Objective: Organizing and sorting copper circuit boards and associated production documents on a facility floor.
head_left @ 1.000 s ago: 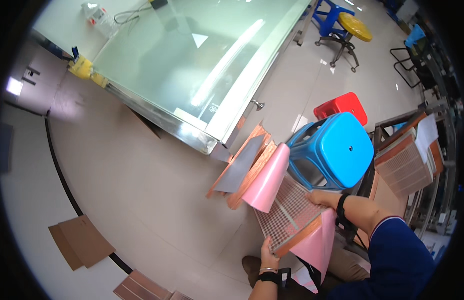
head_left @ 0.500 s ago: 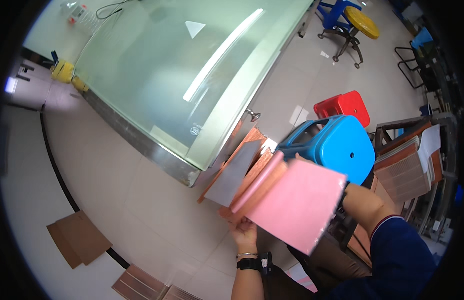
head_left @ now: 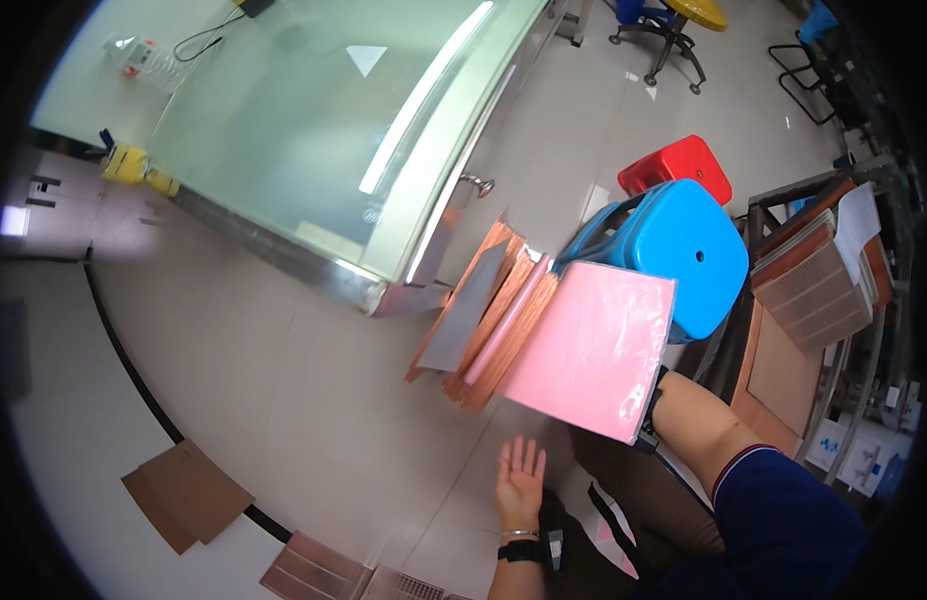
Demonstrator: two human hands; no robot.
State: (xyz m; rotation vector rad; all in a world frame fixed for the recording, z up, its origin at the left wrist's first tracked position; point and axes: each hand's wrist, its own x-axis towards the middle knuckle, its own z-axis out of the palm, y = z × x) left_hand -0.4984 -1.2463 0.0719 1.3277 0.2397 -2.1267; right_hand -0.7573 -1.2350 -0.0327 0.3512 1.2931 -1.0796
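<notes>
My left hand [head_left: 521,485] is held palm up, its fingers stretched apart and nothing in it. Just beyond it stands a tilted row of copper-coloured sheets [head_left: 529,335], with a grey sheet [head_left: 467,315] and a narrow pink edge among them. A flat pink sheet [head_left: 594,345] with a shiny, clear-looking covering faces up on the row's right side. My right forearm [head_left: 704,420], in a dark blue sleeve, reaches to the pink sheet's right edge. The right hand's fingers are hidden behind that sheet, so its grip does not show.
A glass-topped table [head_left: 284,130] with a metal edge fills the upper left. Blue [head_left: 699,255] and red [head_left: 684,165] plastic stools stand beyond the sheets. At right, a metal rack [head_left: 774,215] holds more panels [head_left: 814,300]. Brown boards [head_left: 189,495] lie lower left.
My left hand has let go of the lower edge of the sheets and drawn back toward me, opening. The view has shifted, so the surroundings sit higher in it.
</notes>
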